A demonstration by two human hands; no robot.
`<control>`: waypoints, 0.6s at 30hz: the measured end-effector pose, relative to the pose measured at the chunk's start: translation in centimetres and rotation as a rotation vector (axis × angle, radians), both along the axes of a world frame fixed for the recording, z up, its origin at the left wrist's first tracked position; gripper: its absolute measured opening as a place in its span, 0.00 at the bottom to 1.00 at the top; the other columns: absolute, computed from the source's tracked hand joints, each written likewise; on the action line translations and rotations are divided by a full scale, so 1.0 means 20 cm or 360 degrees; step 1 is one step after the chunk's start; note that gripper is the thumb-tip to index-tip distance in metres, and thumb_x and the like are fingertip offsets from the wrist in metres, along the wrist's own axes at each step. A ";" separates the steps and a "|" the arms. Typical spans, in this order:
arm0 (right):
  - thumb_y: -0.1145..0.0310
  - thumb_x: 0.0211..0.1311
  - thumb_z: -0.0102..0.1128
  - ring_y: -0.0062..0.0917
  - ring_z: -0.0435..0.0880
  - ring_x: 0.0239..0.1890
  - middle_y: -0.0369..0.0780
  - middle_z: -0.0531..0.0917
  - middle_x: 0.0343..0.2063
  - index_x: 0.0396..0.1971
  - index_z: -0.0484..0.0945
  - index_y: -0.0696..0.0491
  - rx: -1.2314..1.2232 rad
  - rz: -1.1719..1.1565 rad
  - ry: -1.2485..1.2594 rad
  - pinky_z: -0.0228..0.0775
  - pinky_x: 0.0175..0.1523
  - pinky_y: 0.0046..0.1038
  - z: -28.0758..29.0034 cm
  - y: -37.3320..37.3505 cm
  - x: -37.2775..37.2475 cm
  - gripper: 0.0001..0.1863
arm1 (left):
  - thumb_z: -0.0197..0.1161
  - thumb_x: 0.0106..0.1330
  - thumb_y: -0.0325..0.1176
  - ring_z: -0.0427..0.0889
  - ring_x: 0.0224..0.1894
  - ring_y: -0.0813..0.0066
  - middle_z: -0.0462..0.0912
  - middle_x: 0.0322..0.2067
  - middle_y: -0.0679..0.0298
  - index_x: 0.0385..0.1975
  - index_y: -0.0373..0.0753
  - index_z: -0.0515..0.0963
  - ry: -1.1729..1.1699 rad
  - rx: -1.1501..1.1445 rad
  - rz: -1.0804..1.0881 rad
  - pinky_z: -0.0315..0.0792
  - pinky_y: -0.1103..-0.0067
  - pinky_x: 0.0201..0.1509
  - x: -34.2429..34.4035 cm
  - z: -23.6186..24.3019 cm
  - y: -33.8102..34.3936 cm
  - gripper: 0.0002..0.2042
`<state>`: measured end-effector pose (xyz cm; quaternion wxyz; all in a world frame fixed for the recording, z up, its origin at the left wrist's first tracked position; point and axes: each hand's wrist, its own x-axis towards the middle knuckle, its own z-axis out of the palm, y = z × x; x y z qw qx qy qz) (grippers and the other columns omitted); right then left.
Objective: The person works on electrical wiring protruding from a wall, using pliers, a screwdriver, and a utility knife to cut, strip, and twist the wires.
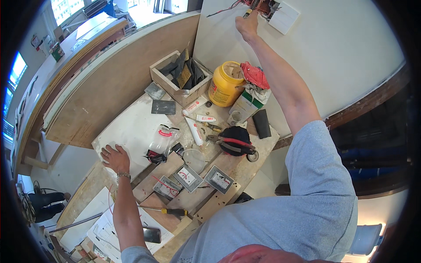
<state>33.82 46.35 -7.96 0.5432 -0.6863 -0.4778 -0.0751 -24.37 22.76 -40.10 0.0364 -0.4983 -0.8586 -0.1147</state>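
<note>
My right hand (247, 25) reaches up to the wall at the top, its fingers closed around a hand tool with a black and yellow handle (248, 12); its exact kind is hard to make out. The tool is at an opening in the wall with reddish wires (265, 8), beside a tilted white cover plate (284, 17). On the left, my left hand (116, 158) rests flat with spread fingers on a white board (125, 129). It holds nothing. Closest to it are a clear plastic bag (163, 139) and framed switch plates (166, 187).
A wooden box of dark sheets (158, 72), a yellow tub (222, 90) and a green-white carton (245, 107) stand at the back. Pliers (232, 141) lie over a black round thing, near white tubes (194, 131). Closer are a screwdriver (174, 211) and a phone (152, 235).
</note>
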 end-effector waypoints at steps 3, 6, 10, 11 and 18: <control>0.72 0.46 0.66 0.41 0.82 0.41 0.52 0.80 0.39 0.55 0.63 0.66 0.0105 0.0237 0.0256 0.74 0.48 0.41 0.00 0.01 -0.01 0.35 | 0.46 0.77 0.51 0.53 0.77 0.44 0.59 0.74 0.44 0.68 0.37 0.63 0.0012 -0.0010 0.0009 0.50 0.39 0.74 0.00 0.00 0.00 0.28; 0.74 0.45 0.67 0.31 0.76 0.35 0.43 0.76 0.34 0.53 0.64 0.63 0.0168 0.0480 0.0631 0.70 0.39 0.37 0.02 -0.03 -0.03 0.32 | 0.46 0.77 0.51 0.53 0.77 0.44 0.59 0.74 0.44 0.68 0.37 0.63 0.0020 -0.0019 0.0009 0.50 0.39 0.74 0.00 -0.01 0.01 0.28; 0.76 0.46 0.66 0.24 0.72 0.32 0.37 0.74 0.32 0.49 0.65 0.58 0.0227 0.0556 0.1185 0.66 0.33 0.33 0.10 -0.05 -0.04 0.28 | 0.46 0.77 0.51 0.53 0.77 0.44 0.59 0.74 0.44 0.68 0.37 0.62 0.0029 0.0006 -0.0004 0.50 0.39 0.74 0.00 -0.02 0.01 0.28; 0.76 0.48 0.65 0.23 0.71 0.32 0.37 0.73 0.32 0.49 0.66 0.57 0.0290 0.0618 0.1200 0.66 0.34 0.33 0.12 -0.03 -0.05 0.26 | 0.46 0.77 0.51 0.53 0.77 0.44 0.60 0.74 0.44 0.68 0.37 0.62 0.0038 0.0014 -0.0004 0.50 0.39 0.74 0.00 -0.02 0.00 0.28; 0.76 0.52 0.61 0.25 0.67 0.39 0.38 0.69 0.38 0.52 0.63 0.57 0.0305 0.0717 0.1220 0.62 0.41 0.35 0.25 0.10 0.00 0.26 | 0.47 0.76 0.50 0.54 0.77 0.46 0.61 0.73 0.44 0.64 0.37 0.64 0.0008 0.0042 -0.0016 0.50 0.40 0.73 0.01 0.01 0.00 0.26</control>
